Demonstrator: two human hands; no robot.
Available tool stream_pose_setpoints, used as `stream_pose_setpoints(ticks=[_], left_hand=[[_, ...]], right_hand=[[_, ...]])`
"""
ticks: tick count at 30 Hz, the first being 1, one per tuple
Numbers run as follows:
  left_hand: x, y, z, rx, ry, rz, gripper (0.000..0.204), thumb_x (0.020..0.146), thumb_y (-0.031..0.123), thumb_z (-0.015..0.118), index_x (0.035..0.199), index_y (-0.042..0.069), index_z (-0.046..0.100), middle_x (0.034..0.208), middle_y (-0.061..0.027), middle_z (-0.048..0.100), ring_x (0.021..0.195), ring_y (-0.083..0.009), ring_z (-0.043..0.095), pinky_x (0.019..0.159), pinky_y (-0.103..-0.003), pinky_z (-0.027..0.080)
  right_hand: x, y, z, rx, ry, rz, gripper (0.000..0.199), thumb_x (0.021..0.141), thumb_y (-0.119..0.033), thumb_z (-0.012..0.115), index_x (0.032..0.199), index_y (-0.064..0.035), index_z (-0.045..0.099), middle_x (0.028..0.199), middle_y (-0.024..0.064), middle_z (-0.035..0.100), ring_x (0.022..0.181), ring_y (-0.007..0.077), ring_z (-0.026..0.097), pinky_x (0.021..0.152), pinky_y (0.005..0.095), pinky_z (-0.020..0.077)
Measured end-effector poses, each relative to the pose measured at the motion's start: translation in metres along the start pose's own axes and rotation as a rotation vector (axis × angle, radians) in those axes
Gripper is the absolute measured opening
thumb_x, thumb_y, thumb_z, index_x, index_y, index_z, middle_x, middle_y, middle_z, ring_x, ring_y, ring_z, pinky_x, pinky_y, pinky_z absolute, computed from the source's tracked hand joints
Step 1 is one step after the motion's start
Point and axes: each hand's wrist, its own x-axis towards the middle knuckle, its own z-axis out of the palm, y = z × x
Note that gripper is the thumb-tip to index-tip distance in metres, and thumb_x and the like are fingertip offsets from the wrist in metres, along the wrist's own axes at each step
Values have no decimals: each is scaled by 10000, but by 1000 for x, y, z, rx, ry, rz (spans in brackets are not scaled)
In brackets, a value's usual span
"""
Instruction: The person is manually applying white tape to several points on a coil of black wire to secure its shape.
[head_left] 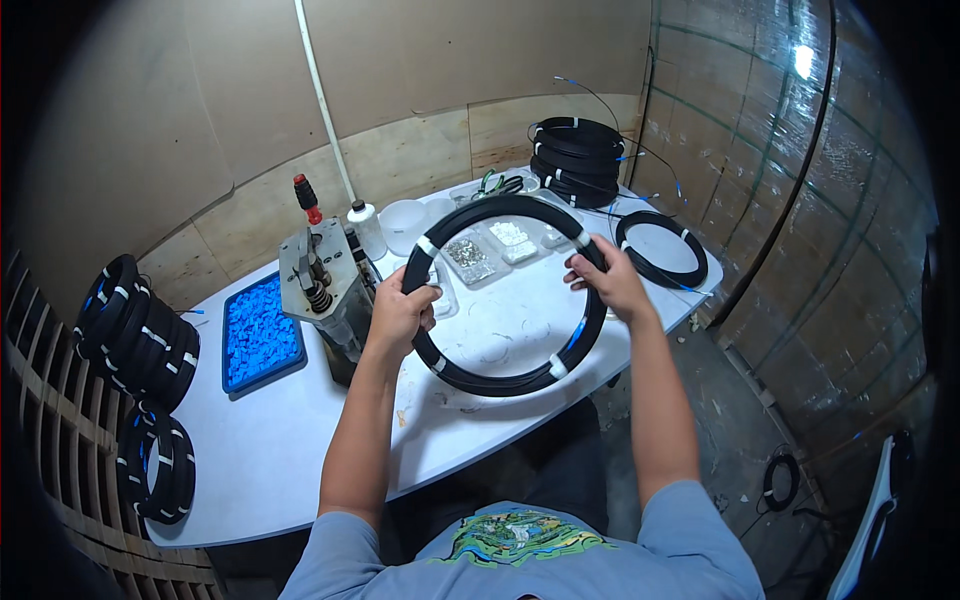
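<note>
**Coil of black cable being held up over the table, both hands gripping**

The person is holding a coil of black cable upright-tilted above the white table, roughly at its middle. The coil is already bound: white ties are showing at several places around the ring, so the winding looks finished on this piece. Judging from the scene, more of the same is done: a stack of coils is sitting at the far end of the table, a single coil is lying flat beside it, and further coils are hanging on a rack at the left. What is left for this one I cannot tell from the view.

The left hand is clenching the ring's left side, fingers wrapped round the bundle. The right hand is grasping the right side, fingers curled over the top. Both forearms are reaching forward, elbows bent.

Nearby: a blue tray of small blue parts, a metal press tool, clear trays.
</note>
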Motion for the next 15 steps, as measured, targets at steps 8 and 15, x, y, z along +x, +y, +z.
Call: stream_pose_setpoints(ticks=[8, 15], left_hand=[[10, -21, -6, -297, 92, -16, 192, 809, 8, 632, 843, 95, 463, 637, 6, 419, 457, -95, 401, 435, -275, 377], [11, -27, -14, -330, 85, -10, 174, 839, 45, 635, 884, 108, 480, 648, 17, 417, 464, -91, 405, 437, -267, 379]], right_hand=[[-40, 47, 71, 574, 437, 8, 248, 1016, -303, 552, 1041, -77, 453, 791, 32, 491, 589, 127, 533, 529, 298, 486], [-38, 29, 78, 515, 459, -78, 281, 1005, -326, 568, 1018, -76, 439, 770, 13, 438, 544, 91, 458, 483, 283, 441]])
